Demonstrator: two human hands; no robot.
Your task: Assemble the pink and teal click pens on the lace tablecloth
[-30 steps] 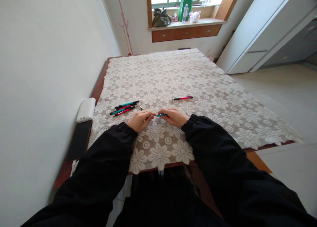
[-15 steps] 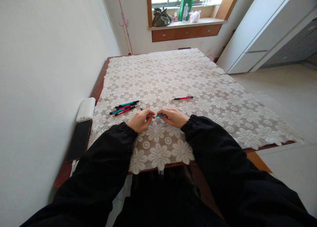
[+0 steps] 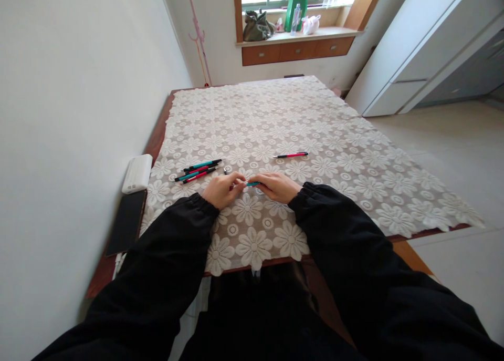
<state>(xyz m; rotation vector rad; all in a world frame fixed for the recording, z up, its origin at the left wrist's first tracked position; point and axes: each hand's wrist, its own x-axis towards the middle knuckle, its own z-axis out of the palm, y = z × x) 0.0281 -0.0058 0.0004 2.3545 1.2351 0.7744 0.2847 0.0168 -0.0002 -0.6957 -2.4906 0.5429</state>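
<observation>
My right hand is closed around a teal pen barrel, most of it hidden by the fingers. My left hand meets the barrel's left end with thumb and forefinger pinched together; what sits between those fingertips is too small to make out. Just beyond the left knuckles lies a small dark and silvery pen part. Further left, several teal, red and black pens rest in a loose pile. A single red and black pen lies on the lace tablecloth beyond my right hand.
On the table's left edge are a white power bank and a dark flat phone-like object, close to the wall. A windowsill at the back holds bags and a bottle. A white cabinet stands at the right.
The left fingertips have come right up to the barrel's end; the pale bit seen between the hands earlier is now mostly out of sight. The pens on the cloth have not moved.
</observation>
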